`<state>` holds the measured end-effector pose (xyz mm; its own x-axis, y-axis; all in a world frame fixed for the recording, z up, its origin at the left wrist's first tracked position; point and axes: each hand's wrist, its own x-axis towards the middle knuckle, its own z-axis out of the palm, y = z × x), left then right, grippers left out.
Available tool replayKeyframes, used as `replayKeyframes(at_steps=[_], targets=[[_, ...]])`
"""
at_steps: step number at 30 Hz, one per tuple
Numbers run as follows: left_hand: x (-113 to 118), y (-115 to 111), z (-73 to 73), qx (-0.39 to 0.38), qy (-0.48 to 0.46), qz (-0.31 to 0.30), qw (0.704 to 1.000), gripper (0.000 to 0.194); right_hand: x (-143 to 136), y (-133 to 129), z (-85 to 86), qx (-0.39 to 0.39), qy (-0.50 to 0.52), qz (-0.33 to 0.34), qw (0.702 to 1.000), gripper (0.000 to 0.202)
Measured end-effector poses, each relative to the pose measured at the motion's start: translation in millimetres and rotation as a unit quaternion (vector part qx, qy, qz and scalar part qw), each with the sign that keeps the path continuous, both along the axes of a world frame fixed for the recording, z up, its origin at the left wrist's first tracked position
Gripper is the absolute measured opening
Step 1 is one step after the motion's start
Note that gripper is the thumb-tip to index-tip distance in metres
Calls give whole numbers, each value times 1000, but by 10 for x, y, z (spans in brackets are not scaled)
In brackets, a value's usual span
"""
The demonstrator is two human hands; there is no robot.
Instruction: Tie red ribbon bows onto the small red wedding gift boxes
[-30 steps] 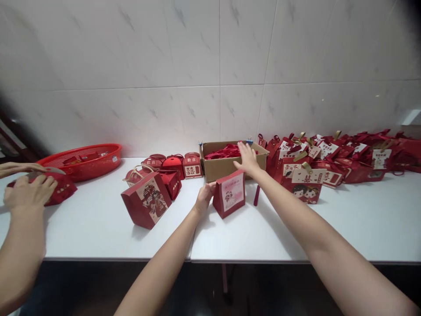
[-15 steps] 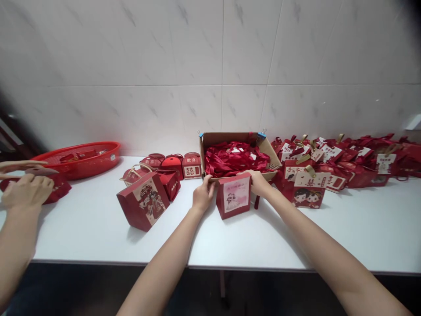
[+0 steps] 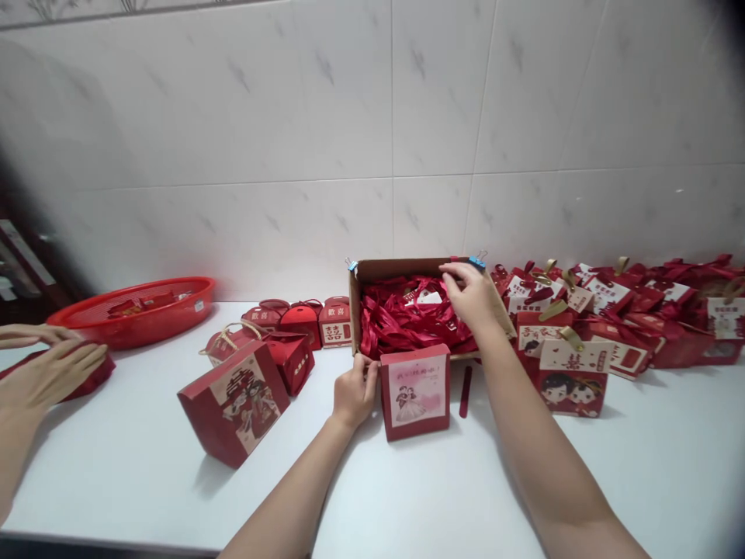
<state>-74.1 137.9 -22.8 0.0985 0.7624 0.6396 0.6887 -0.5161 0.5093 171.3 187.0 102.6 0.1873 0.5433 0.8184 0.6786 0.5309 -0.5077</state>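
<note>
In front of me a red gift box (image 3: 415,394) stands upright, its pink label showing a couple. My left hand (image 3: 354,394) is closed on its upper left edge, with the fingertips partly behind it. Behind it stands an open cardboard carton (image 3: 401,272) heaped with dark red ribbons (image 3: 401,318). Over the carton's right part hovers my right hand (image 3: 472,296), its fingers bent but apart, with nothing visible in them. A short dark red strip (image 3: 465,392) lies on the table to the right of the gift box.
A larger red box (image 3: 236,404) and several small ones stand to the left. Far left, another person's hands (image 3: 55,369) press on a red piece beside a red plastic basket (image 3: 140,326). Several decorated gift boxes (image 3: 573,380) crowd the right side along the tiled wall.
My right hand has left the gift box's top right edge and moved up over the carton. My left hand stays at the box. The other person's hands have pressed their red piece flatter.
</note>
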Motion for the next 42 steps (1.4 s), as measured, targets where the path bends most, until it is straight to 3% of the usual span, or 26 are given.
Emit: replayKeyframes(at_steps=[3, 6, 7, 11, 14, 19, 22, 25, 31, 37, 40, 42], targets=[[6, 4, -7, 12, -3, 2, 1000, 17, -79, 175, -222, -54, -87, 8, 995, 34], [7, -1, -2, 20, -8, 0, 1000, 15, -79, 307, -373, -168, -127, -2, 978, 59], [6, -3, 2, 22, -10, 0, 1000, 14, -63, 331, -389, -205, -118, -6, 972, 65], [-2, -3, 9, 25, -17, 1, 1000, 12, 60, 324, -323, -288, -65, -12, 955, 57], [-6, -1, 5, 23, -24, 7, 999, 12, 168, 260, -260, -300, -75, 29, 950, 53], [-13, -11, -2, 7, -29, 7, 1000, 12, 244, 124, -181, -274, -78, 123, 950, 13], [-12, -21, -3, -5, -34, 7, 999, 13, 212, 30, -91, -232, -72, 189, 951, 29], [-7, -33, 4, -14, -39, 5, 999, 13, 167, -42, -25, -249, -61, 226, 940, 30], [-4, -53, 19, -24, -43, 1, 999, 13, 169, -11, -62, -318, -101, 61, 941, 46], [-7, -62, 10, -29, -51, -4, 998, 12, 357, 24, -45, -252, -25, -148, 956, 5], [-4, -55, 6, -28, -56, -4, 998, 15, 417, -14, -5, -188, 23, -245, 951, 31], [-1, -47, 5, -29, -58, -3, 998, 15, 363, -44, 24, -109, 45, -265, 957, 43]])
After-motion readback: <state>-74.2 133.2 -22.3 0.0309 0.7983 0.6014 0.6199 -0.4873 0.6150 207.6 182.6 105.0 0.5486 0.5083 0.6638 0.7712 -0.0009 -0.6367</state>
